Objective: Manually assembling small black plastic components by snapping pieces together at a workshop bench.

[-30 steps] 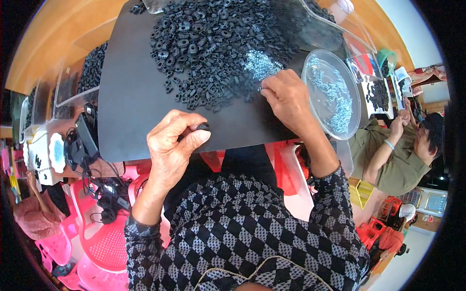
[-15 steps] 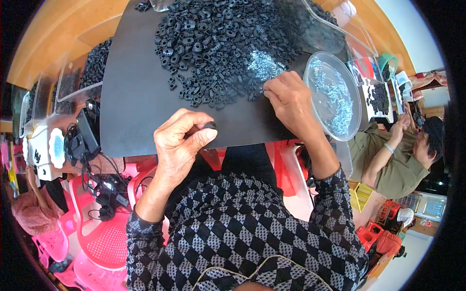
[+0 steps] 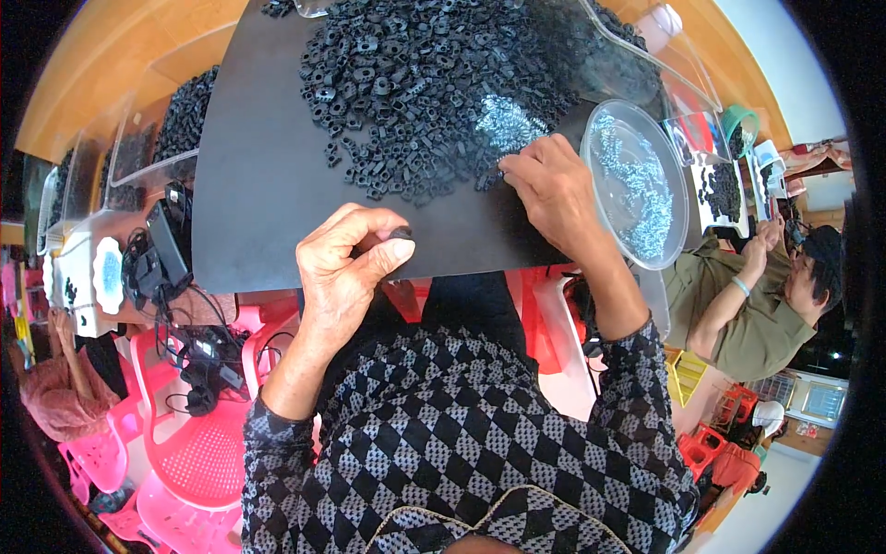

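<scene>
The person's two hands are apart from each other above the near part of a dark desk [image 3: 258, 185]. The left hand [image 3: 340, 263] is closed on a small black piece [image 3: 401, 233], pinched between thumb and forefinger near the desk's front edge. The right hand [image 3: 558, 192] is palm down with its fingers bent, the fingertips just beside a pile of small silvery pieces [image 3: 508, 122]; whether the tips are closed on anything cannot be told.

The silvery pile lies against the right side of a wide heap of black pieces [image 3: 397, 83], which spreads over the far middle of the desk. A few loose black pieces lie at the heap's near left edge. To the right of the right hand, a clear round tub [image 3: 613, 205] holds more silvery pieces, scattered mostly toward its far and right sides.

Beyond the desk's left side, a clear bin [image 3: 164, 170] contains more black pieces. Nearer, a black box [image 3: 168, 238] with cables sits near a white scalloped dish [image 3: 111, 307]. A pink chair [image 3: 198, 462] with a perforated seat stands below these. The person wears a top [image 3: 461, 434] patterned in black and grey diamonds.

On the right, a co-worker [image 3: 752, 323] in an olive shirt has both hands raised close together, near a white tray [image 3: 735, 228] of black pieces. A yellow crate [image 3: 685, 374] stands below.
</scene>
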Motion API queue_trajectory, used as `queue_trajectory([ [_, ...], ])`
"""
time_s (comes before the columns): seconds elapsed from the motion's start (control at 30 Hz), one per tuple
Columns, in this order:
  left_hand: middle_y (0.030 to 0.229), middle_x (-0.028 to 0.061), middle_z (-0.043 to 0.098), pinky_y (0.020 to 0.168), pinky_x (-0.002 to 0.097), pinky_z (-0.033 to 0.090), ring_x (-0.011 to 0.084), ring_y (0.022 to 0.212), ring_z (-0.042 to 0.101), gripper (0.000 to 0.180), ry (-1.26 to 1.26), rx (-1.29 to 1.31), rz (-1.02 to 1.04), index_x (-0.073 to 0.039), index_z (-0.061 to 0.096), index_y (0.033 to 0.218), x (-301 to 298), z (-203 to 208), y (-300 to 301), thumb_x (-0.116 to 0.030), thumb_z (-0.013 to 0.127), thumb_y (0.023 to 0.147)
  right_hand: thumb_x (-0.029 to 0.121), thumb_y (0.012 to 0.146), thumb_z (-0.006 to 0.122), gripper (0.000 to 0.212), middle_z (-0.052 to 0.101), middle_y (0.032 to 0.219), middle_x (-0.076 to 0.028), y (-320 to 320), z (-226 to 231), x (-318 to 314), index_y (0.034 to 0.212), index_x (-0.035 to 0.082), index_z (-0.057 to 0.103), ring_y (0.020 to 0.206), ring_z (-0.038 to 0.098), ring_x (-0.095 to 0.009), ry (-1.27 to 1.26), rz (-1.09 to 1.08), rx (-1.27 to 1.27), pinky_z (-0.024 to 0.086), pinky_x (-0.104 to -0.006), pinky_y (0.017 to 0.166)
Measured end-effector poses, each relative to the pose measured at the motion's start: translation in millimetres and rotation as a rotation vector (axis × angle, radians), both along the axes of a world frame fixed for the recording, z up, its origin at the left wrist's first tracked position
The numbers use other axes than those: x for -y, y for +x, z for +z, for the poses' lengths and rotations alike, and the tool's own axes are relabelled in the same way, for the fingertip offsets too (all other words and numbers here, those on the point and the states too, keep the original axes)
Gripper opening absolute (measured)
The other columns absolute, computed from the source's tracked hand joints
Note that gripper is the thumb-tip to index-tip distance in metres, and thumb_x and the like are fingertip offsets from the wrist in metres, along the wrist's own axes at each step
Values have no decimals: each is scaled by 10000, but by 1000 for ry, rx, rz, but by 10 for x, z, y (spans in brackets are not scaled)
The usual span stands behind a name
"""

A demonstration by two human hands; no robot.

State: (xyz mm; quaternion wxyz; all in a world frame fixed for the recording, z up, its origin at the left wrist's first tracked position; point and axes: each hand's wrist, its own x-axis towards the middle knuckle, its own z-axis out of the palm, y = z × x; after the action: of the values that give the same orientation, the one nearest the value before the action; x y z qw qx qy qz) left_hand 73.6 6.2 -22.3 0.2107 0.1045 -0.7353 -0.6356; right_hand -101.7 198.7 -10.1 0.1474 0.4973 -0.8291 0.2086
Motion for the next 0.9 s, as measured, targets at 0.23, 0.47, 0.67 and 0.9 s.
queue_trajectory([
  [0.23,822,6,605,587,195,441,57,662,535,151,308,8,-13,11,666,909,-60,-25,-1,-44,726,781,-7,757,619,88,574,801,-125,34,13,20,833,16,579,782,535,-319,18,-1,-60,444,-402,670],
  [0.47,846,35,631,605,209,493,84,683,580,173,385,10,-18,25,655,959,-97,-40,-27,-8,699,795,8,726,633,145,590,820,-105,381,319,300,864,34,595,768,546,-298,-178,227,106,452,-392,659],
  [0.67,794,10,597,615,205,467,76,700,570,162,261,6,15,-5,669,935,-104,-60,-4,-6,707,777,-35,710,681,213,602,844,-102,579,302,470,903,38,627,746,569,-270,-191,316,208,460,-345,636],
  [0.9,751,36,598,592,238,454,105,660,564,180,101,9,70,-13,657,890,-121,-108,7,-2,727,724,-53,680,689,255,612,821,-101,659,270,525,913,19,615,716,566,-274,-227,290,191,456,-340,614],
])
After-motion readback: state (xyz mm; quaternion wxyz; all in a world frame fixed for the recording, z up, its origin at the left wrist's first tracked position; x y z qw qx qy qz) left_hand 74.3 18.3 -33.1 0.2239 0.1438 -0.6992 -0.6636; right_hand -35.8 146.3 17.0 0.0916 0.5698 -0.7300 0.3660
